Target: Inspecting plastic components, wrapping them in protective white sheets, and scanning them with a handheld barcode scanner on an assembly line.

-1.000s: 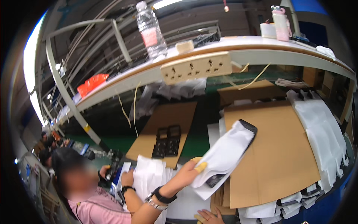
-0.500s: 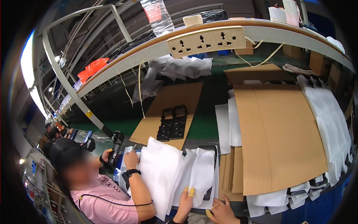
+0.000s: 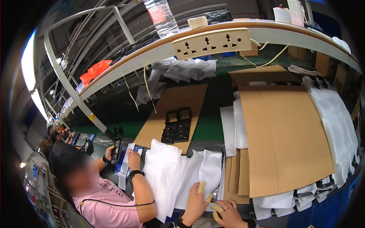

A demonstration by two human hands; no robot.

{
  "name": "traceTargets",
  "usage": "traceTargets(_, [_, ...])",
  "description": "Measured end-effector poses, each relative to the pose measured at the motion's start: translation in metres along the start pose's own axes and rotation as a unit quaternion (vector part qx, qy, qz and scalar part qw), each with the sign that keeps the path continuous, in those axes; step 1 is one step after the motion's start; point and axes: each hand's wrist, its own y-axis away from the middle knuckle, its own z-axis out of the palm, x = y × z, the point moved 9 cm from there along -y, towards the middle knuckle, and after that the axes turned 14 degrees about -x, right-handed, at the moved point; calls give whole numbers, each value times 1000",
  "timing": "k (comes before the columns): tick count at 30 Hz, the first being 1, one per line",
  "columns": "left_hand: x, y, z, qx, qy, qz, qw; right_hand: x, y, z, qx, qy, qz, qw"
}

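My left hand (image 3: 195, 205), with yellow finger covers, rests with fingers spread on a white sheet-like sleeve (image 3: 205, 167). A black part (image 3: 215, 194) shows at the sleeve's right side, mostly hidden under it. Close to that part's lower end is my right hand (image 3: 230, 214), its covered thumb and finger apart, the other fingers stretched out. Nothing can be seen held in either hand. Left of the sleeve lies a stack of white sheets or sleeves (image 3: 161, 178).
Two black frames (image 3: 176, 127) lie on cardboard (image 3: 159, 110) ahead. To the right, a large cardboard sheet (image 3: 285, 140) covers white-wrapped parts (image 3: 334, 129). A co-worker in a pink shirt (image 3: 114, 201) sits close on the left. A socket strip (image 3: 211, 43) hangs from the shelf above.
My left hand has let go of the sleeve's lower edge and moved right, its fingers now spread over it. The sleeve covers more of the black part. The co-worker lifts a pale strip.
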Motion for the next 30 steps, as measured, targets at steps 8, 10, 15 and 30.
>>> traceTargets(8, [-81,29,-23,57,243,-236,939,-2,0,5,-29,44,-3,999])
traceTargets(10, [-85,36,-34,113,331,-212,912,-2,-2,7,-40,43,0,998])
traceTargets(15, [14,53,-101,353,-125,-79,924,0,-4,12,-60,49,8,997])
traceTargets(30, [-4,-23,-2,-34,-187,-128,973,9,-1,19,-112,63,20,992])
